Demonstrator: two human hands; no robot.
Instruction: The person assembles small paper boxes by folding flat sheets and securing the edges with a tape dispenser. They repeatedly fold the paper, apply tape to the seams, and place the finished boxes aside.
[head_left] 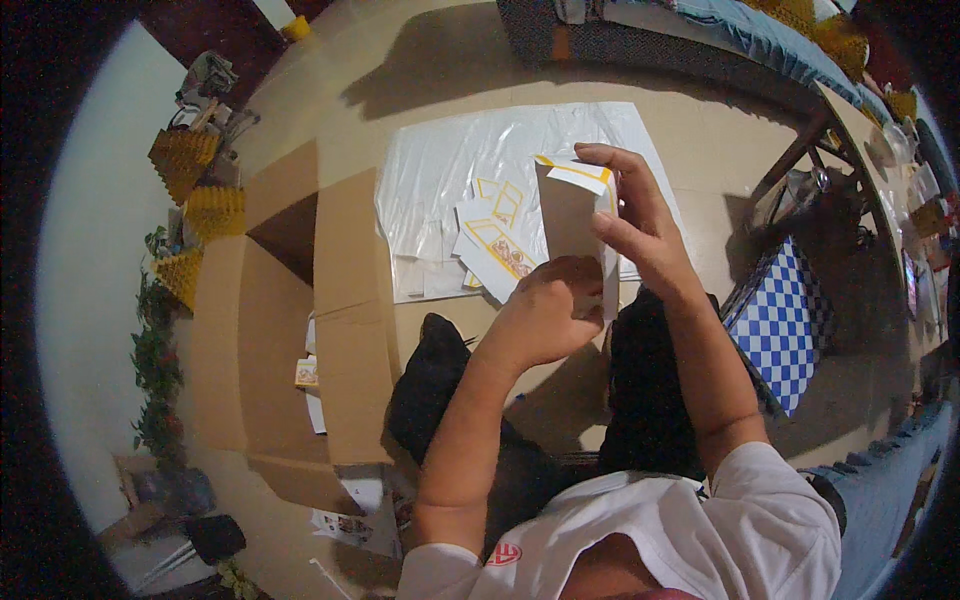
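A small paper box point(572, 222), white outside with yellow edging and grey-brown inside, is held up in front of me, partly folded, with a flap bent over at its top. My right hand point(648, 225) grips its right side, thumb on the near face and fingers at the top and behind. Lower down, my left hand point(548, 308) is closed at the box's bottom part; its fingertips are partly hidden by the box. Beyond my hands, several flat printed box blanks point(497, 247) in white and yellow lie loosely on a plastic-wrapped white sheet point(430, 170).
To my left stands a large open cardboard carton point(355, 370) with a few white and yellow pieces inside. A blue-and-white checkered box point(778, 325) is at the right, beside a table point(850, 120). A bed or sofa point(640, 45) stands at the back.
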